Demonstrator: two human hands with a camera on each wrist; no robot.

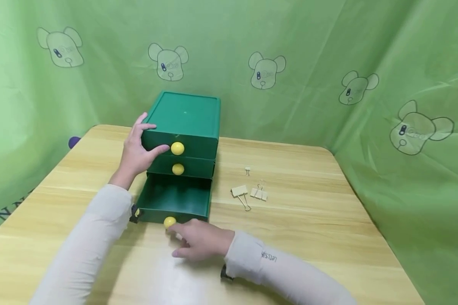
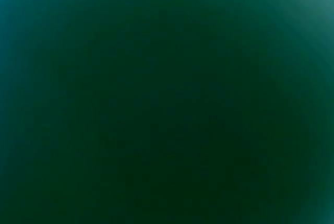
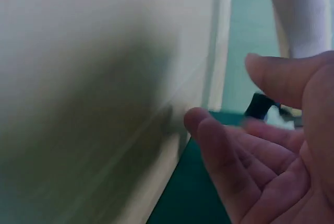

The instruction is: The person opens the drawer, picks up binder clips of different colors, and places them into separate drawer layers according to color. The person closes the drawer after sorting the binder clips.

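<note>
A green drawer cabinet (image 1: 185, 112) with round yellow knobs stands on the table. Its bottom drawer (image 1: 175, 192) is pulled out and bare inside; the two above are closed or nearly so. My left hand (image 1: 134, 152) rests spread at the cabinet's upper left corner, one finger over the top edge, thumb across the front beside the top knob (image 1: 177, 148). My right hand (image 1: 202, 239) is at the bottom knob (image 1: 169, 222), fingertips at its right side and thumb apart below. In the right wrist view, the fingers (image 3: 222, 153) are loosely bent, away from the thumb.
To the cabinet's right lie a large binder clip (image 1: 239, 191), a medium binder clip (image 1: 259, 194) and a small binder clip (image 1: 247, 169). Green printed cloth (image 1: 221, 38) hangs behind the wooden table (image 1: 309, 237). Blurred dark green fills the left wrist view.
</note>
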